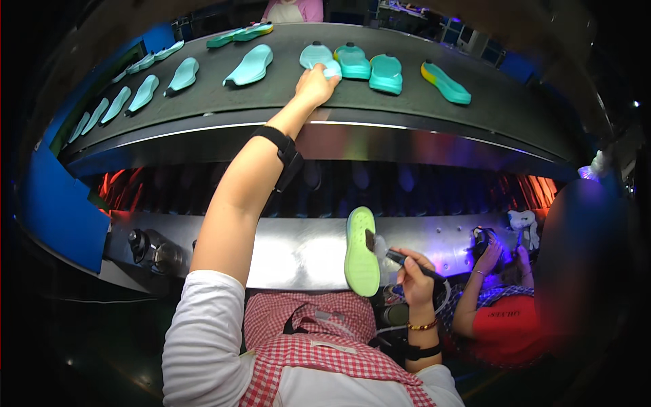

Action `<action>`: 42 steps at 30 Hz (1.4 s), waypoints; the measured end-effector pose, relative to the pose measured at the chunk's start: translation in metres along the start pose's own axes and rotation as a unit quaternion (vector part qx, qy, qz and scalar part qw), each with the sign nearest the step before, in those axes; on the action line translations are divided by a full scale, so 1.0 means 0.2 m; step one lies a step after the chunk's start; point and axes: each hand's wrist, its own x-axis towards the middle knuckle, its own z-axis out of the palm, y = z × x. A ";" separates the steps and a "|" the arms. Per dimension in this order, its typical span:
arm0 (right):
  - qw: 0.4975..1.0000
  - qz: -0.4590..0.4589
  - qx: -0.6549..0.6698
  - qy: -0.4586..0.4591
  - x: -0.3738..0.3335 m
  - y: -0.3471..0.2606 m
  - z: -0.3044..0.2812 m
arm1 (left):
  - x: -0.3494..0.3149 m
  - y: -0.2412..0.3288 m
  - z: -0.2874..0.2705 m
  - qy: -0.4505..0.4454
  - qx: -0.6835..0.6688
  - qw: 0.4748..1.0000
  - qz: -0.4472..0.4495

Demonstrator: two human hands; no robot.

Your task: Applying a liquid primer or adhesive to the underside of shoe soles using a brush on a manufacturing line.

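Lettering (504, 315) marks a neighbouring red shirt (505, 336) — left grip (316, 87) pinching a pale sole (316, 56), right grip (416, 279) clasping a brush (397, 257).

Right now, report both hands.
Left hand: on the pale teal sole; whether gripping cannot be told.
Right hand: closed, holding the black-handled brush.

We're rocking a white top (325, 391) with short, slightly bunched sleeves (202, 339), and a red-and-white gingham apron (298, 354) over it. Left forearm (291, 119)'s got a black strap (271, 137) with a chunky black module (290, 165); on our right there's a plain black band (423, 352) plus a reddish-gold beaded bracelet (422, 326) nearer the wrist (421, 315).
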 end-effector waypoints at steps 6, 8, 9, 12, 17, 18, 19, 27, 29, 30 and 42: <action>1.000 0.002 0.026 -0.005 0.06 0.01 0.02 | -0.04 0.07 -0.04 -0.036 -0.008 0.997 0.065; 0.999 0.007 0.033 -0.032 0.10 0.00 0.10 | -0.03 0.04 0.00 -0.055 -0.101 0.984 0.140; 0.999 -0.004 0.026 -0.044 0.12 0.00 0.14 | -0.03 0.06 0.01 -0.086 -0.103 0.983 0.129; 0.998 -0.017 0.023 -0.058 0.12 -0.01 0.17 | -0.12 0.08 0.00 0.030 -0.034 0.975 0.219; 0.999 0.027 -0.022 -0.003 0.05 -0.01 0.08 | -0.61 0.12 -0.13 0.280 -0.501 0.813 0.102; 0.999 0.026 -0.020 0.001 0.04 -0.01 0.09 | -0.72 0.10 -0.17 0.252 -0.582 0.771 0.059; 1.000 0.005 -0.014 0.000 0.05 -0.02 0.11 | -0.78 0.06 -0.18 0.236 -0.634 0.737 -0.018; 0.992 -0.052 0.082 -0.076 0.01 -0.09 0.18 | -1.42 -0.35 -0.17 -0.361 -0.798 0.477 -0.076; 0.991 -0.028 0.078 -0.110 0.03 -0.04 0.22 | -1.53 -0.34 -0.08 -0.387 -0.776 0.450 -0.214; 0.993 -0.003 0.041 -0.112 0.03 -0.02 0.26 | -1.58 -0.33 -0.04 -0.348 -0.726 0.521 -0.282; 0.955 -0.072 -0.252 -0.136 0.25 0.12 0.58 | -1.67 -0.16 0.05 -0.136 -0.804 0.485 -0.314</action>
